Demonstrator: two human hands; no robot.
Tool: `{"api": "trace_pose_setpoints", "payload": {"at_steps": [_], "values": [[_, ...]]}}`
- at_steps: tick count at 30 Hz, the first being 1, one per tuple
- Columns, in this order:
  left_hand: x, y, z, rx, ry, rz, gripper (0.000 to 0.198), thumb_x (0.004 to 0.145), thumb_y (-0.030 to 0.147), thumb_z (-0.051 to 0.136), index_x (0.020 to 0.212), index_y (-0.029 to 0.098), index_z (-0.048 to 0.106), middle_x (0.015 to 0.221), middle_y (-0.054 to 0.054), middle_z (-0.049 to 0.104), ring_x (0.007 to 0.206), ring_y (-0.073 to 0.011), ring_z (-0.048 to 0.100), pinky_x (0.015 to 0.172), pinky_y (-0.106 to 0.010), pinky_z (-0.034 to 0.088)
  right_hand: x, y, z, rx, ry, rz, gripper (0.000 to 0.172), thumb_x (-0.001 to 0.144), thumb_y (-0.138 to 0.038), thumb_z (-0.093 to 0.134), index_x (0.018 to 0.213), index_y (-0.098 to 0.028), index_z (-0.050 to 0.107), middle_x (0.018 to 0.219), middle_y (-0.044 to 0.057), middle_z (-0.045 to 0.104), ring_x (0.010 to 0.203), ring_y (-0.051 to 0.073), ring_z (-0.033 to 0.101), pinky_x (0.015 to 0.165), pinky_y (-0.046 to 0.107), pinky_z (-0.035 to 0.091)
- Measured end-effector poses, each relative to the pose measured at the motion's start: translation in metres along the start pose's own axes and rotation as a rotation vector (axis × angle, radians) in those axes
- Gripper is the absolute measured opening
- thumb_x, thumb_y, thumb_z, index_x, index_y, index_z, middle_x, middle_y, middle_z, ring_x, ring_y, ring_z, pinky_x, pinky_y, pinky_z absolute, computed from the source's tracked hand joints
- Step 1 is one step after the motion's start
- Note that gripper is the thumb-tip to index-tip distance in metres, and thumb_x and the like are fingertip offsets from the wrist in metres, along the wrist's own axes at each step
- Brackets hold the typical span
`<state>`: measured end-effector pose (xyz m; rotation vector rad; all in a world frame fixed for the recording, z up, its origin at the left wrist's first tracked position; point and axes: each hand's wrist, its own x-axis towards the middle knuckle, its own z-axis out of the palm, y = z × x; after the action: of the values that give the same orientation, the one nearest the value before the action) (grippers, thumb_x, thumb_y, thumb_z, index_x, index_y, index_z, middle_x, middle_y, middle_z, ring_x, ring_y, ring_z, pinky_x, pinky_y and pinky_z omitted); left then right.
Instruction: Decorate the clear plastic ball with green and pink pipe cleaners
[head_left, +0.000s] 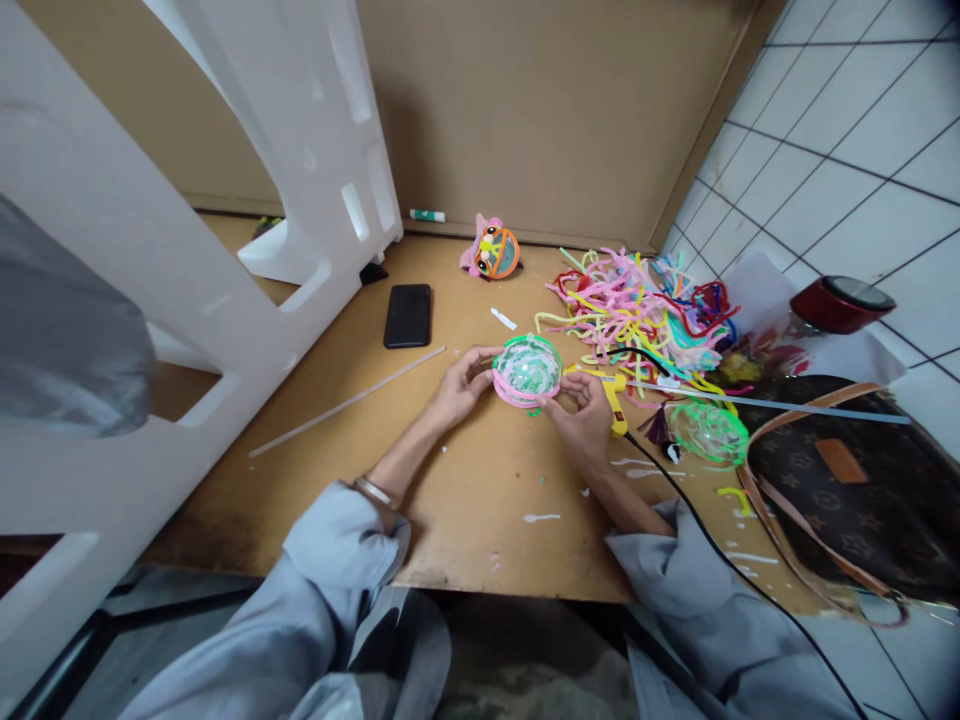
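Observation:
A small round bowl with a green and pink rim and white smears of glue inside is held between both hands above the table. My left hand grips its left edge with thumb and fingers. On the opposite side, my right hand pinches the lower right rim. Just right of that hand lies a yellow glue gun with a black cord and a long clear glue stick at its back. A second green round piece rests farther right.
A heap of colourful pipe cleaners lies at the back right, near a brown handbag and a red-lidded jar. A black phone, another glue stick, a decorated craft figure and a marker are on the table.

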<state>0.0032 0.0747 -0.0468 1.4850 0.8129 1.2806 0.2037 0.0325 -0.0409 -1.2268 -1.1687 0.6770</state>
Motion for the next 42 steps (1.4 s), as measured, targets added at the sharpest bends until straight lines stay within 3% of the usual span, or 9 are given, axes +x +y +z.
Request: {"api": "trace_pose_setpoints", "payload": {"at_steps": [7,15,23,33,42], "values": [[0.003,-0.008,-0.001,-0.057,0.024,-0.028,0.042,0.08,0.051,0.075,0.098,0.021,0.052,0.114,-0.009,0.071,0.105,-0.02,0.069,0.101,-0.04,0.05,0.002,0.001,-0.001,-0.012,-0.002,0.03,0.05,0.059,-0.04,0.084,0.097,-0.023,0.056,0.094,0.006,0.07,0.093,0.023,0.07,0.093,0.045,0.057],[0.001,0.003,-0.002,0.113,-0.007,-0.038,0.035,0.084,0.052,0.068,0.085,0.019,0.055,0.093,-0.007,0.071,0.108,-0.0229,0.066,0.1,-0.039,0.047,0.003,0.001,-0.003,-0.042,0.0,0.018,0.05,0.062,-0.046,0.081,0.098,-0.021,0.056,0.094,0.007,0.07,0.092,0.024,0.07,0.092,0.046,0.057],[0.0,0.007,-0.003,0.194,0.015,-0.035,0.023,0.085,0.039,0.064,0.083,0.018,0.056,0.099,-0.009,0.072,0.102,-0.0214,0.067,0.095,-0.037,0.048,-0.001,-0.009,-0.007,-0.233,-0.004,-0.049,0.047,0.067,-0.044,0.079,0.102,-0.021,0.057,0.099,0.011,0.075,0.098,0.03,0.072,0.094,0.05,0.054],[-0.001,0.019,-0.02,0.206,0.021,-0.056,0.023,0.08,0.04,0.071,0.079,0.02,0.059,0.098,-0.01,0.073,0.125,-0.0273,0.06,0.106,-0.044,0.046,-0.014,-0.008,-0.001,-0.29,-0.106,-0.138,0.029,0.078,-0.024,0.065,0.107,-0.023,0.061,0.108,0.01,0.078,0.108,0.029,0.072,0.104,0.054,0.045],[-0.001,0.021,-0.016,0.196,0.033,-0.06,0.025,0.079,0.042,0.073,0.076,0.021,0.059,0.097,-0.01,0.074,0.125,-0.0282,0.061,0.108,-0.047,0.045,-0.02,-0.016,0.0,-0.298,-0.068,-0.122,0.034,0.075,-0.031,0.07,0.108,-0.022,0.064,0.106,0.009,0.077,0.102,0.028,0.071,0.1,0.051,0.048]]}}
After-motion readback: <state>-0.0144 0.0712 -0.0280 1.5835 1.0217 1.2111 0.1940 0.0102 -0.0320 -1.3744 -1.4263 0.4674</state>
